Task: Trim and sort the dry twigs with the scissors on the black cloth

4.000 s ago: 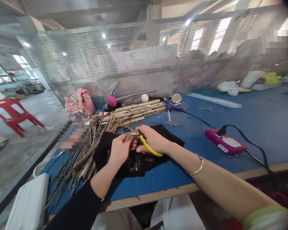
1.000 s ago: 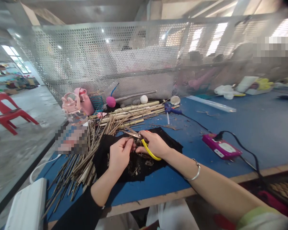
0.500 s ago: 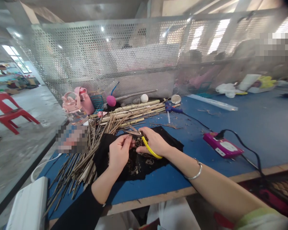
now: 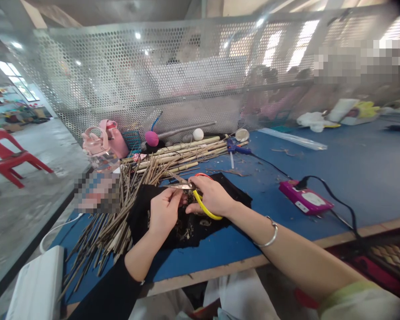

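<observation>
My right hand [image 4: 216, 195] is closed around a pair of scissors [image 4: 204, 207] with yellow and red handles. The blades stand apart and point left, over the fingers of my left hand [image 4: 163, 211]. That hand is pinched shut; whatever lies between its fingertips is too small and too covered to make out. Beneath both hands a black cloth [image 4: 183, 240] lies spread out, with dry brownish plant scraps [image 4: 188, 232] scattered on it. Left of the cloth is a loose heap of thin dry twigs [image 4: 113, 226].
Pale cut sticks [image 4: 183, 153] lie behind the cloth beside a blue glue gun [image 4: 238, 147]. Its cord reaches a magenta power strip [image 4: 305, 198] at right. Pink bottles [image 4: 116, 138] stand back left; a white box [image 4: 36, 284] is front left. A perforated metal screen [image 4: 146, 80] borders the table.
The scissor blades have spread wider, and the red handle now shows above my right hand. My left hand stays pinched in nearly the same place. The whole view has shifted slightly.
</observation>
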Tool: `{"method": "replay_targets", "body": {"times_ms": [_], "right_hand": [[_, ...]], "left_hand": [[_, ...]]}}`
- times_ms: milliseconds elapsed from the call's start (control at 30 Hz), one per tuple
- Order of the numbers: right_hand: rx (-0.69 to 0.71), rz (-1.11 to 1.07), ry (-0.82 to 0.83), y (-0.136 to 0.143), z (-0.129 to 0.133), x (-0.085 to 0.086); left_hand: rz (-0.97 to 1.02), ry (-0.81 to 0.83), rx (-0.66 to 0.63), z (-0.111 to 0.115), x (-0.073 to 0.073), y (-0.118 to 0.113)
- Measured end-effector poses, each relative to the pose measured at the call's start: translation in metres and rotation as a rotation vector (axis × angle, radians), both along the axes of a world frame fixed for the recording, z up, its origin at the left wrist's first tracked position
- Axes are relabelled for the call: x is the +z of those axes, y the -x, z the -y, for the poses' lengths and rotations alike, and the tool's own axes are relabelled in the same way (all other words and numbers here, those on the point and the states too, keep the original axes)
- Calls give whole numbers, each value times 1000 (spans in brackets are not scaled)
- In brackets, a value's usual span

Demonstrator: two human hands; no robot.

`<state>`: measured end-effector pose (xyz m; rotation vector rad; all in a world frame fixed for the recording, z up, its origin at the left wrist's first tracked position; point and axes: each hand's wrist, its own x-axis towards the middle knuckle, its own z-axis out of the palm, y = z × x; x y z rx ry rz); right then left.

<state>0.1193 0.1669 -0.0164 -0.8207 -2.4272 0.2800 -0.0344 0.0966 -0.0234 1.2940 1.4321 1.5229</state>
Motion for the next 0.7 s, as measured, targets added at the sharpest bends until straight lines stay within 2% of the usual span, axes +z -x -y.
{"method": "replay_targets", "body": {"times_ms": [367, 600, 700], "right_hand": [[-58, 54, 23, -5, -6, -3], [-75, 43, 128, -4, -6, -1], [-28, 12, 169, -3, -6, -1]], "left_hand": [[6, 23, 14, 0, 1, 1], [46, 37, 19, -3, 1, 2], [111, 33, 52, -5, 1, 2]]}}
